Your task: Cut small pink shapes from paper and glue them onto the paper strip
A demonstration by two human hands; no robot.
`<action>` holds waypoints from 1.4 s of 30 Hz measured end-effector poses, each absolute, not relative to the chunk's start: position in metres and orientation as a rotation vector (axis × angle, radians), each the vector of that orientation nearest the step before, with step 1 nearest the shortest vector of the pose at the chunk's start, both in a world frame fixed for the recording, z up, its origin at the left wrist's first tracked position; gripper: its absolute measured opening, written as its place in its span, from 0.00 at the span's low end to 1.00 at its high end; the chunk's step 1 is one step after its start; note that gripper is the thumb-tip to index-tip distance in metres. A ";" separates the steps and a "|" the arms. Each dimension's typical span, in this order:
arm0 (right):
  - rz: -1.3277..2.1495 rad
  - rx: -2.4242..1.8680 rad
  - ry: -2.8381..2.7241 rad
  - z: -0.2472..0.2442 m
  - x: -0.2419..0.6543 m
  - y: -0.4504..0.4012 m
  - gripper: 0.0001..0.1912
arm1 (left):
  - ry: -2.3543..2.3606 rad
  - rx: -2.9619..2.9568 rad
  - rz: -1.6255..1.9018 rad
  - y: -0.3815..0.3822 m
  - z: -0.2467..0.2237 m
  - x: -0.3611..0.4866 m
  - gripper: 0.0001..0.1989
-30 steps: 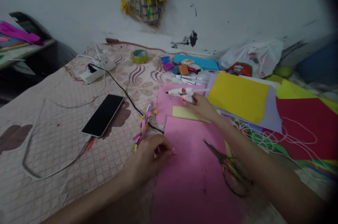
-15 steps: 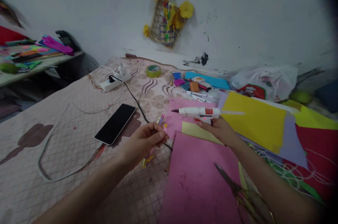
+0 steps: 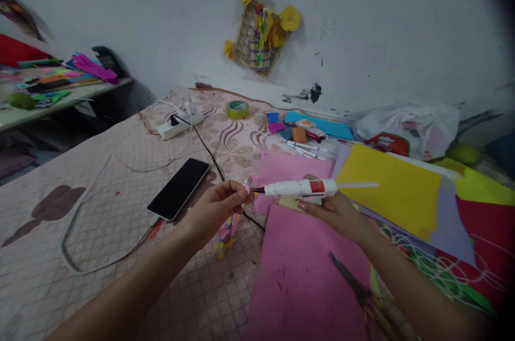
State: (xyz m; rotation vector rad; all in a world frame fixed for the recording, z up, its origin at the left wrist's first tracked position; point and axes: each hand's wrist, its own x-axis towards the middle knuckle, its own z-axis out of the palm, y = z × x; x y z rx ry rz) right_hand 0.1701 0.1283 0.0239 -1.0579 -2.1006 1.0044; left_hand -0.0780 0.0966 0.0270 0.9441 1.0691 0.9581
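My left hand [image 3: 217, 208] is closed in a pinch on a small curled strip of coloured paper [image 3: 229, 229]. Its pink, purple and yellow parts stick up past the fingertips and hang below the hand. In my right hand [image 3: 341, 213] is a white glue gun [image 3: 284, 188] with a red label, its fingers wrapped round the handle. A clear glue stick [image 3: 358, 185] juts out of the back. The gun's dark nozzle points left and is right at my left fingertips; whether it touches the paper I cannot tell.
Pink sheets [image 3: 306, 276] lie under my right arm with scissors [image 3: 362, 290] on top. A phone [image 3: 179, 189] on a white cable is at the left, near a power strip [image 3: 179, 122]. Yellow paper [image 3: 388, 185], white string [image 3: 438, 268] and tape [image 3: 237, 110] lie around.
The glue gun has come down and slightly left, bringing its nozzle to my left fingertips. My left hand has risen slightly, and more of the paper strip shows beneath it.
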 end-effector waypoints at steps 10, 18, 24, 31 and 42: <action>1.017 -1.039 -2.099 0.025 0.169 0.127 0.08 | 0.996 0.860 0.979 0.095 0.026 -0.076 0.09; 0.981 -1.059 -2.111 0.026 0.168 0.127 0.08 | 1.011 0.863 0.970 0.095 0.029 -0.076 0.09; 0.905 -1.057 -2.136 0.026 0.169 0.127 0.08 | 1.025 0.887 0.968 0.096 0.028 -0.075 0.09; 0.907 -1.096 -2.143 0.025 0.169 0.126 0.09 | 1.043 0.907 0.957 0.095 0.027 -0.076 0.08; 0.509 -1.459 -2.051 -0.007 0.177 0.161 0.13 | 1.489 1.793 0.942 0.114 0.035 -0.092 0.06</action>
